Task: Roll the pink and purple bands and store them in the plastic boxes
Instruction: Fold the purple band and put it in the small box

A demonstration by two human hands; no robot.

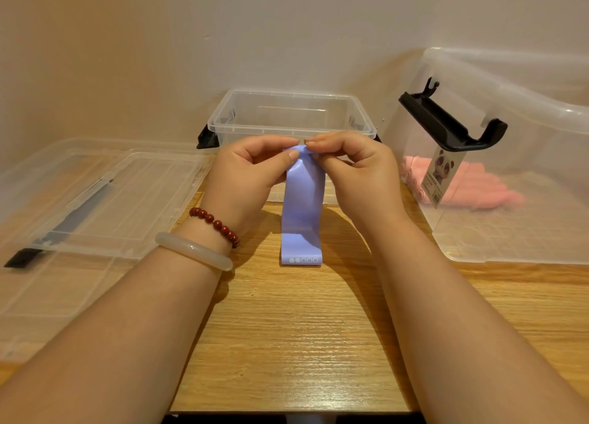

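While left grip (245,175) and right grip (353,172) pinch purple band (302,207), pink bands (471,188) boxed

Both hands, left (247,176) and right (355,172), pinch the top end of a purple band (302,207) whose lower end lies on the wooden table (287,344). Behind it stands a small clear box (290,114); pink bands (478,188) lie in the big box (516,156) at right. Lids (86,207) lie at left.

A lilac band (302,200) printed with white dots, pink bands (478,188) inside a clear box (526,232) with a black latch (446,121), red beads (216,224), light woodgrain surface (287,344).
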